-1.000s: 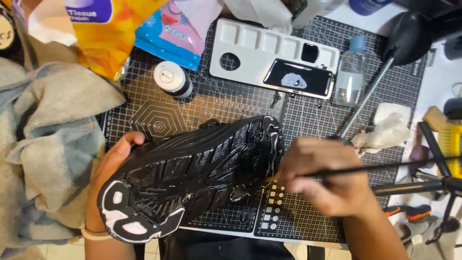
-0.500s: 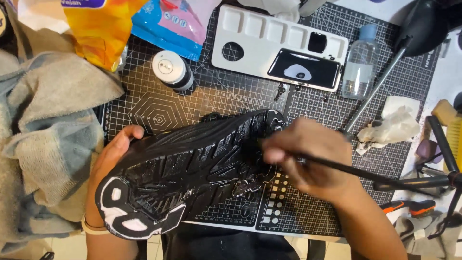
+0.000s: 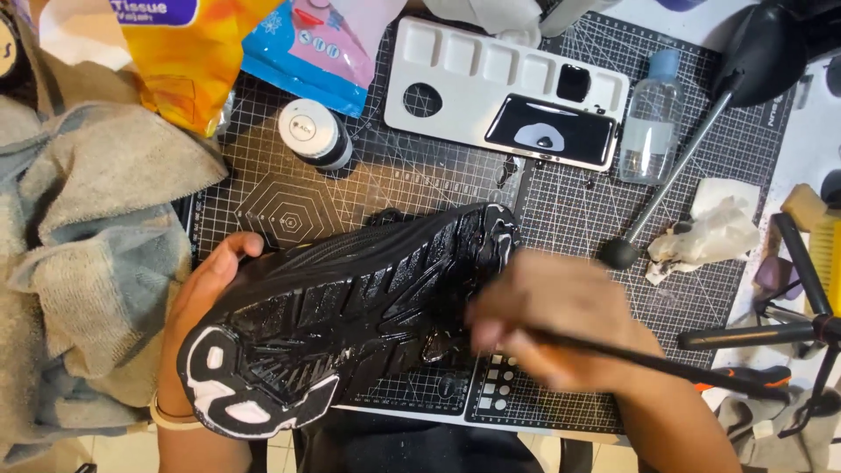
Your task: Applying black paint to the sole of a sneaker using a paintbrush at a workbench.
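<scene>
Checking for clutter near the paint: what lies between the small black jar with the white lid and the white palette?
In the head view, only bare cutting mat lies between the jar and the palette; nothing stands there.

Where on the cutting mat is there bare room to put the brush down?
Bare grid shows between the round white-lidded jar and the black shoe sole, and right of the shoe's toe, below the clear plastic bottle. The top edge is crowded by the white paint palette and packets; crumpled tissue fills the right.
</scene>
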